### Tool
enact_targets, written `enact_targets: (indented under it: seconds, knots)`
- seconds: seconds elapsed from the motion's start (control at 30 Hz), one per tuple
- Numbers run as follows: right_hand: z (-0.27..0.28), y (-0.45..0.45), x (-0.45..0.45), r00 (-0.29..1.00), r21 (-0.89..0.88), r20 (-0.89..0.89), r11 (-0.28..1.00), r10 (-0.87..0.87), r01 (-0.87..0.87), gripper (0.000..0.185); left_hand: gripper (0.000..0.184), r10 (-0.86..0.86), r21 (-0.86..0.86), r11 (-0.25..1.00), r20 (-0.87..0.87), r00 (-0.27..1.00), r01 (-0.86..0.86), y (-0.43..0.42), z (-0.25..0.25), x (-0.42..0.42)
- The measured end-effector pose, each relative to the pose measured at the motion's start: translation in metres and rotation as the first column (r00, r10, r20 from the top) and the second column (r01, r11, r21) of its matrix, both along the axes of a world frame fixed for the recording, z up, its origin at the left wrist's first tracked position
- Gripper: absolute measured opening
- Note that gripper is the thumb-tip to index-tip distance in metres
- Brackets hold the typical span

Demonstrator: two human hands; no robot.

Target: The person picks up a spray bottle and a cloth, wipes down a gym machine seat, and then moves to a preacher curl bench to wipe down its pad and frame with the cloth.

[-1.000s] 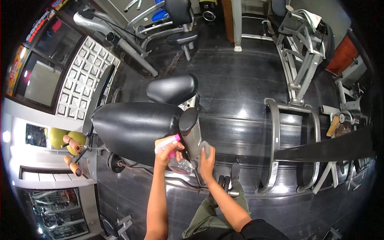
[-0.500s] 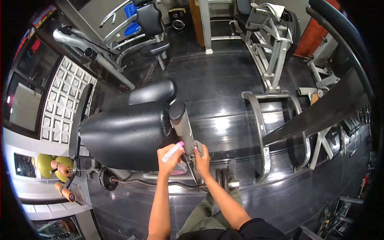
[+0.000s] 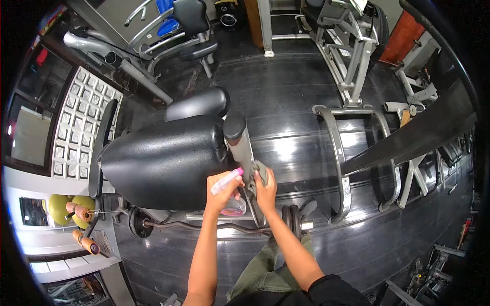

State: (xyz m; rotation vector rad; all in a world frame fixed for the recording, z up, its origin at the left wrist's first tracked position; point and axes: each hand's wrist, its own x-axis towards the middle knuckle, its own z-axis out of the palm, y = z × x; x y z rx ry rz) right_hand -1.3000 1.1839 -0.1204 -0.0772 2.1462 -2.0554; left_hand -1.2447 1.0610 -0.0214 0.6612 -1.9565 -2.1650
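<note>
A clear spray bottle (image 3: 234,206) with a pink and white top is gripped in my left hand (image 3: 219,193), beside the near right corner of the black padded bench (image 3: 166,158). My right hand (image 3: 266,188) has its fingers closed on a grey cloth (image 3: 259,173). That cloth lies against the grey metal post (image 3: 241,148) topped by a small black pad (image 3: 235,126). Part of the bottle is hidden behind my left fingers. A smaller black pad (image 3: 199,103) sits beyond the bench.
A curved barbell (image 3: 204,224) with black plates lies between my legs and the bench. To the right stands a silver tubular frame (image 3: 334,153) with a long dark beam (image 3: 408,140). More machines stand at the back, including a black seat (image 3: 199,50).
The camera view has turned slightly, shifting the surroundings. My right hand and the cloth have moved a little up along the post. The bottle is still in my left hand.
</note>
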Motion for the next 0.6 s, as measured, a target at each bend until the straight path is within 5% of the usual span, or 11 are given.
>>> enact_targets:
  seconds: [0.17,0.27,0.43,0.6]
  knots:
    - [-0.065,0.019,0.012,0.975,0.129,0.221,0.992,-0.013,-0.016,0.037,0.021,-0.013,0.021,1.0,-0.016,1.0,0.013,-0.001,0.001,0.001]
    - [-0.058,0.008,-0.028,0.942,0.17,0.311,0.967,0.129,-0.188,0.035,0.021,-0.017,0.004,1.0,-0.017,1.0,0.017,-0.002,0.001,0.002]
    - [0.004,-0.02,-0.03,0.997,0.013,-0.06,0.998,-0.057,0.058,0.034,0.021,-0.003,-0.015,1.0,0.012,1.0,0.003,0.0,0.004,0.002]
    - [-0.025,0.014,0.042,0.998,0.118,-0.037,0.991,-0.056,0.06,0.034,0.022,0.008,-0.058,0.998,-0.009,1.0,-0.009,-0.001,0.001,0.002]
